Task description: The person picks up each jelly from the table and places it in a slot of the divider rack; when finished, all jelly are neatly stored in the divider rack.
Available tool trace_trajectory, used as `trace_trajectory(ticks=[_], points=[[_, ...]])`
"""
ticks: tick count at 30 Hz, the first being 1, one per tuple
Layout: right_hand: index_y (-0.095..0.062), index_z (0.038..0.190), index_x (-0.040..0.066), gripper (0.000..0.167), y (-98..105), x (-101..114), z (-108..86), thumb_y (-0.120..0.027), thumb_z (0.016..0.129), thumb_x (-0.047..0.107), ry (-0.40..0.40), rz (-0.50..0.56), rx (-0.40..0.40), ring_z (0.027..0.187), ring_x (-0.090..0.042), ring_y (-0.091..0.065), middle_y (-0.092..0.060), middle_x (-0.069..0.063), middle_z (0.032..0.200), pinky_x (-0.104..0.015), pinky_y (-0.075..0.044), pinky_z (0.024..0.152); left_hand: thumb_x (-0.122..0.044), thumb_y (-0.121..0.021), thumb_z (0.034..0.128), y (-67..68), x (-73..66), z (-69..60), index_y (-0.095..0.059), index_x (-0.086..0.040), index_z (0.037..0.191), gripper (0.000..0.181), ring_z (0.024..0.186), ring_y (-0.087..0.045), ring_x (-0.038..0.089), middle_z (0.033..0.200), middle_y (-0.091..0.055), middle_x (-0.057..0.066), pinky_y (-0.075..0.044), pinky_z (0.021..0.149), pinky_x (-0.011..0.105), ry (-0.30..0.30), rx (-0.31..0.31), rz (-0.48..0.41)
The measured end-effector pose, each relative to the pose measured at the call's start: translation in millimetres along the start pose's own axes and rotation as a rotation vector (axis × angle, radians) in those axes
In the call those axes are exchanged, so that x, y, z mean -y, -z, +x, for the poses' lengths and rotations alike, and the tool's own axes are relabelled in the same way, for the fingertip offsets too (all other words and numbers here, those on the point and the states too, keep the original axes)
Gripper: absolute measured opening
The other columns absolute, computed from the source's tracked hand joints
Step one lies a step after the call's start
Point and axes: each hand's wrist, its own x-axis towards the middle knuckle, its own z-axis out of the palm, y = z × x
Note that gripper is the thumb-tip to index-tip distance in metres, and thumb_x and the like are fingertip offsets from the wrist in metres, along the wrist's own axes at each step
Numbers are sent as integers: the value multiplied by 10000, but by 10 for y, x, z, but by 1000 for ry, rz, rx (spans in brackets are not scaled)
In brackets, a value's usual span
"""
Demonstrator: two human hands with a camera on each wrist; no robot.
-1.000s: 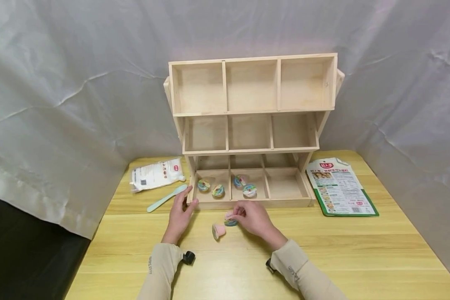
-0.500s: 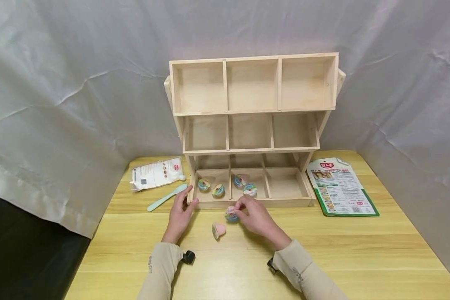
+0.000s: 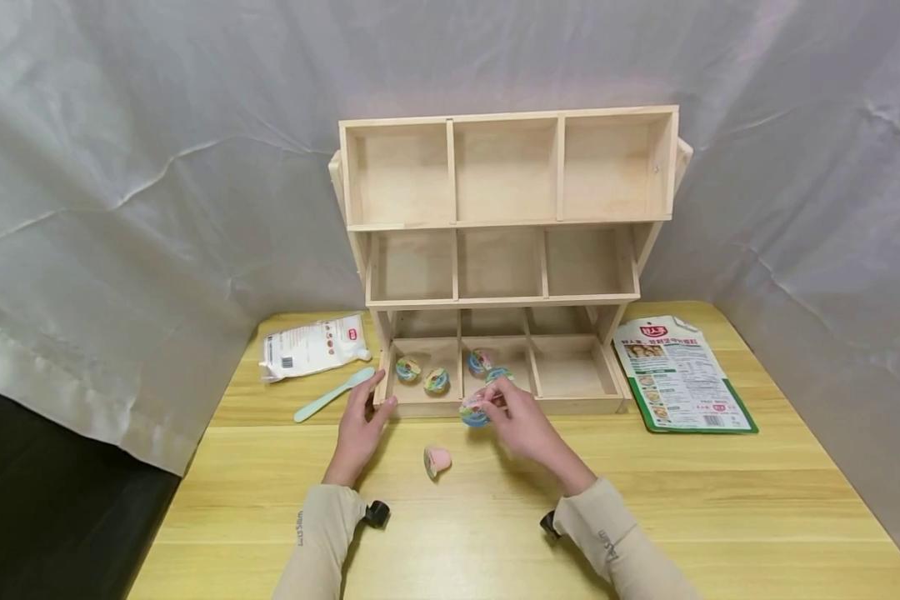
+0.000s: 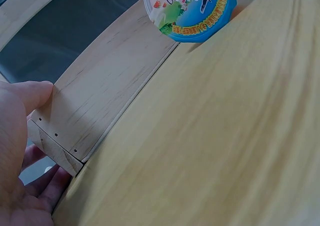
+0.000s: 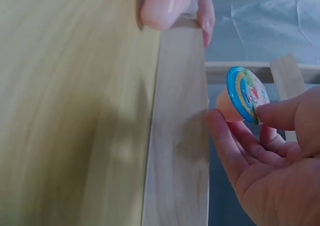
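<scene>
My right hand [image 3: 527, 425] pinches a jelly cup [image 3: 473, 411] with a blue-edged printed lid, just over the front board of the wooden rack [image 3: 570, 407]. In the right wrist view, thumb and fingers hold that cup's pink body [image 5: 228, 109] and lid. At the rack's lower left corner, my left hand [image 3: 357, 433] grips the wood, the thumb on the front board and the other fingers round the side. Another pink jelly cup [image 3: 438, 460] lies tipped on its side on the table. Two jelly cups [image 3: 437, 381] sit in the bottom left compartment, two more [image 3: 479, 360] in the bottom middle one, partly behind the right hand.
A white packet [image 3: 315, 347] and a pale green spoon [image 3: 333, 396] lie left of the rack. On its right is a green and white food pouch [image 3: 682, 375]. Grey cloth [image 3: 157, 167] hangs behind and at both sides of the wooden table [image 3: 720, 500].
My right hand has lifted the jelly cup off the table and carried it up and right to the rack's front board. The left hand stays at the corner.
</scene>
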Motion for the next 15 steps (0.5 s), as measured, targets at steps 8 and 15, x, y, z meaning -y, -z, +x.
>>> trace_trajectory(ticks=[8,15], points=[[-545,1050,44,54,254,-92,81,-583,1045,82,-25,98,-67,1010,-313,-680,-692,-204,1113,-395,-603,826,-382,-635,1038,0,-10,-6,-446,-243,1569,581,1327,-499,303,1566,-427,86,-438,1110,495,2,0,-1],[-526,1091,-28,95,512,-222,175,-562,1047,48,-73,226,-140,1008,-308,-652,-645,-269,1167,-335,-601,810,-376,-633,1040,4,-14,-4,-442,-238,1571,581,1367,-485,317,1575,-418,89,-432,1131,502,4,3,1]])
